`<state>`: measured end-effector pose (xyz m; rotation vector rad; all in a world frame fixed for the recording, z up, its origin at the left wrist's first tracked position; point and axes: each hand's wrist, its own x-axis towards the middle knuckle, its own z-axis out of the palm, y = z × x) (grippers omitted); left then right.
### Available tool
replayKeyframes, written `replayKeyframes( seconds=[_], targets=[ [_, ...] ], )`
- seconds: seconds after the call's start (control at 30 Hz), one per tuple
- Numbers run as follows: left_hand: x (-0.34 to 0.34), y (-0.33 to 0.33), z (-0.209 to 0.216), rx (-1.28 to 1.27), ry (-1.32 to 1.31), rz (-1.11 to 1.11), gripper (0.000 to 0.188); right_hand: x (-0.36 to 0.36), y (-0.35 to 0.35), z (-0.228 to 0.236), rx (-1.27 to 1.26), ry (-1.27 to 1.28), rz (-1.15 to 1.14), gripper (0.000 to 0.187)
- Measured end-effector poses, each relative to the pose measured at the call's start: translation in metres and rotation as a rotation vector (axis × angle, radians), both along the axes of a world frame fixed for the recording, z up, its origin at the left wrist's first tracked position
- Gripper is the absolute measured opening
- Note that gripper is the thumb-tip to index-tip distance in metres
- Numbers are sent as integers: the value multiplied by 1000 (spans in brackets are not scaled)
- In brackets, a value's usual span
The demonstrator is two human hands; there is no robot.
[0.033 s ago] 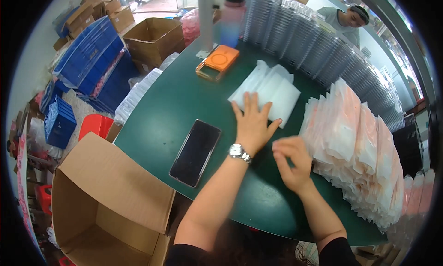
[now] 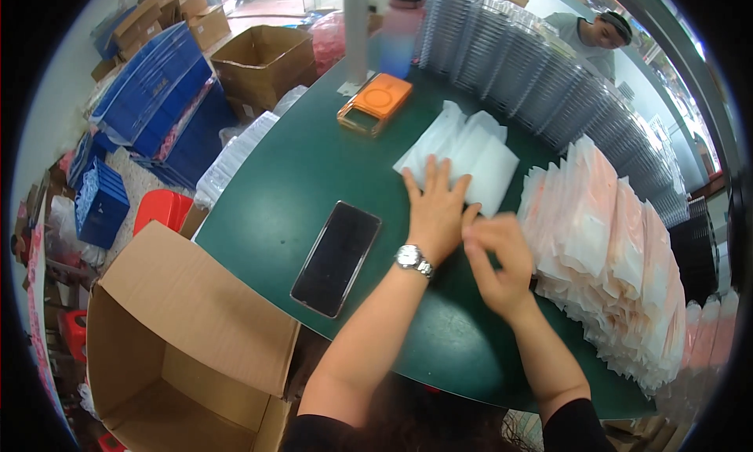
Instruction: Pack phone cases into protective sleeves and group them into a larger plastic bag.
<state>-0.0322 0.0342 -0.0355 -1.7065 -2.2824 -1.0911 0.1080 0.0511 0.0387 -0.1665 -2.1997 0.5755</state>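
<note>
The left hand (image 2: 435, 217) lies palm down, fingers spread wide, on the near edge of some thin, whitish, translucent packets (image 2: 478, 154), smooth and softly creased, set toward the table's far side. The right hand (image 2: 502, 260) curls narrowly beside the left thumb; whether it pinches anything cannot be told. To its right rises a heap of crinkled, frosted pouches (image 2: 588, 225) with peach-pink contents. The smooth dark-green table (image 2: 439, 326) also bears a glossy black phone (image 2: 337, 260) and ribbed stacks of clear plastic (image 2: 541, 76). Beyond stand an open cardboard box (image 2: 196, 303) and blue crates (image 2: 157, 91).
</note>
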Motion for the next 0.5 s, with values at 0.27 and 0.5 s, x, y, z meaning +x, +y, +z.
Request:
replayKeyframes(
  seconds=[0.27, 0.5],
  targets=[
    [-4, 5, -16, 208, -101, -118, 58, -223, 67, -33, 161, -299, -140, 18],
    [-8, 4, -18, 139, -21, -61, 47, -224, 75, -14, 59, -279, -144, 18]
  ],
)
